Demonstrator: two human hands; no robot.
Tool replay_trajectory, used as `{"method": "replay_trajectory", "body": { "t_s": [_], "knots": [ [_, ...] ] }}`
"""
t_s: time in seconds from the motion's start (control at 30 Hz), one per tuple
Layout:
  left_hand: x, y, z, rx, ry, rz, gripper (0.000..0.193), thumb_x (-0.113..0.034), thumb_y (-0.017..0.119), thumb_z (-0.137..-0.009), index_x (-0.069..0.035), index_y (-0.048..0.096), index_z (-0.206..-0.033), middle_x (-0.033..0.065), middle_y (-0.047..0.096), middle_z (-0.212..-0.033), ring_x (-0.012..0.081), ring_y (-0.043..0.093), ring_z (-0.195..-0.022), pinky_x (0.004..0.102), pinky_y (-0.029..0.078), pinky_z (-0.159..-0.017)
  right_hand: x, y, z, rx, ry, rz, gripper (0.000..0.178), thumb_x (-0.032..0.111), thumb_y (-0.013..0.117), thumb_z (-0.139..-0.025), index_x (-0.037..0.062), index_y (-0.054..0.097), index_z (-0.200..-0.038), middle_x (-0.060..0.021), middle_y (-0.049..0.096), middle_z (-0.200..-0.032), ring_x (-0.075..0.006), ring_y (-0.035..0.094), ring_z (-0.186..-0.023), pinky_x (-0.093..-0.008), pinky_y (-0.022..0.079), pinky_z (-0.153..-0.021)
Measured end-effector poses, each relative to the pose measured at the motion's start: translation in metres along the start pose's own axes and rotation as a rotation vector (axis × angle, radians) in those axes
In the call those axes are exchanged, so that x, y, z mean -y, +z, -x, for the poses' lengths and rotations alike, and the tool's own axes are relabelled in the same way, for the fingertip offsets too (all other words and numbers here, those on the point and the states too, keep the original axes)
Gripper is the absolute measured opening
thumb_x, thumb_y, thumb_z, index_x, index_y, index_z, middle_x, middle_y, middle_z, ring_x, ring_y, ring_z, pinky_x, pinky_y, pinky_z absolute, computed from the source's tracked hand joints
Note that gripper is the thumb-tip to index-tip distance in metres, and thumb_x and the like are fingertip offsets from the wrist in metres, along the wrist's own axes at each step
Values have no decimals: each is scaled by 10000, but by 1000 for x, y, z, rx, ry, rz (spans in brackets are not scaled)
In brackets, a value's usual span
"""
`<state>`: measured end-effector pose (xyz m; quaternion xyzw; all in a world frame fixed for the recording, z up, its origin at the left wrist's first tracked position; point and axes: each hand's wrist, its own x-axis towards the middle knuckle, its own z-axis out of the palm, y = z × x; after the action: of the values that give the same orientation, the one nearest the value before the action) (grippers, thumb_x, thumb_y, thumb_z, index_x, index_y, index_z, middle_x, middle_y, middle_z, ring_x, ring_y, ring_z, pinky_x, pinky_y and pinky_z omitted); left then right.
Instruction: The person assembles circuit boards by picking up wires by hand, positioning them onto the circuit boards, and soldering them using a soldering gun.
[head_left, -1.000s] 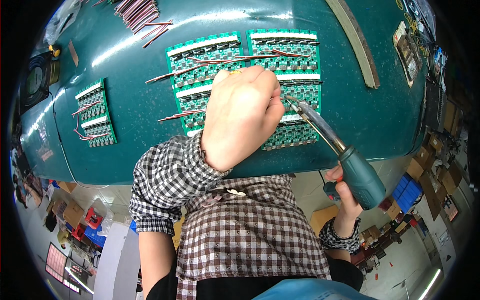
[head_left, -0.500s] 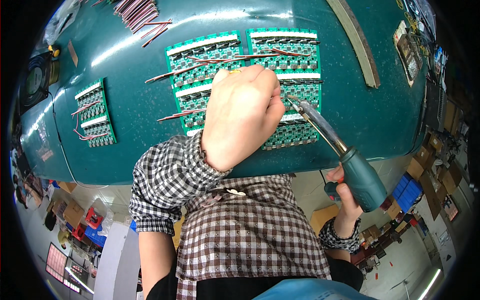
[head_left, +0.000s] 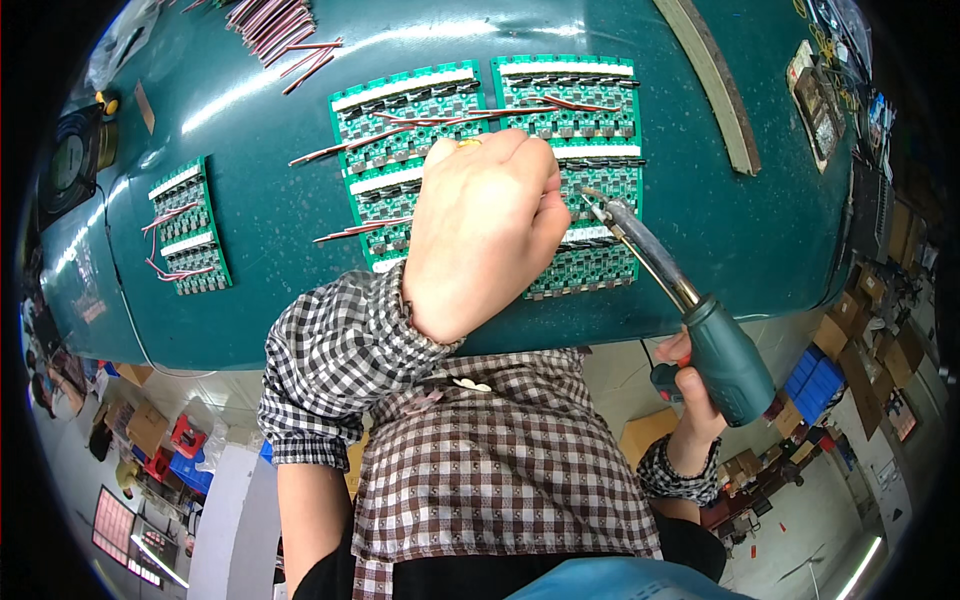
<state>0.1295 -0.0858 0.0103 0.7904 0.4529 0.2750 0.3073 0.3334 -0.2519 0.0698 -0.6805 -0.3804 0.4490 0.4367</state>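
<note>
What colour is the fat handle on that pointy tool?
The soldering tool's handle is dark bluish green; it shows best in the head view.

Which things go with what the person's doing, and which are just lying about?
Seem part of it:
- soldering iron, in the right hand
- boards under the left hand
- wires across the boards
- wire pile, looking alike

Seem just lying about:
- wooden strip
- blue crates
- red stool

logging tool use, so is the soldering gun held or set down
Held: the right hand grips the soldering gun, which points toward the green circuit boards.
</note>
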Motion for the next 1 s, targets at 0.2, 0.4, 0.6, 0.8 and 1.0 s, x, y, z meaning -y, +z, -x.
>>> {"method": "replay_trajectory", "body": {
  "t_s": [0.2, 0.4, 0.6, 0.8, 1.0],
  "knots": [
    [0, 2, 0, 5, 1, -4, 141, -1, 625, -648, -80, 514, -684, 18, 502, -629, 194, 501, -582, 323, 327, -557, -2, -2, 1, 30, 8, 2, 579, 185, 774, -731, -62, 471, -1158, -123, 634, -867, -207, 628, -797, -341, 525, -736],
    [0, 1, 0, 7, -7, -14, 140, -5, 631, -646, -80, 519, -685, 15, 501, -624, 188, 502, -578, 322, 332, -558, 1, 1, 4, 4, 44, -53, 522, 168, 747, -751, -51, 480, -1143, -112, 622, -880, -212, 616, -838, -362, 509, -775],
    [-1, 3, 4, -15, 12, -32, 138, -17, 628, -630, -70, 507, -668, 67, 528, -658, 259, 525, -622, 366, 345, -599, 4, 9, 0, -24, -19, 7, 540, 235, 680, -790, -148, 501, -1127, -117, 566, -747, -222, 576, -680, -341, 494, -652],
    [0, 7, 6, -62, 30, -41, 149, -4, 641, -642, -82, 521, -684, 2, 511, -634, 167, 493, -567, 308, 315, -571, 0, 7, 1, -15, -21, 16, 539, 238, 676, -797, -149, 500, -1127, -109, 560, -726, -210, 567, -660, -334, 498, -645],
    [1, 8, 6, -77, 37, -38, 159, -2, 647, -639, -82, 517, -683, -1, 510, -635, 163, 492, -563, 308, 312, -571, -2, 4, 1, 17, -26, 38, 551, 246, 680, -800, -150, 489, -1132, -99, 554, -705, -193, 550, -643, -335, 500, -638]
  ]
}}
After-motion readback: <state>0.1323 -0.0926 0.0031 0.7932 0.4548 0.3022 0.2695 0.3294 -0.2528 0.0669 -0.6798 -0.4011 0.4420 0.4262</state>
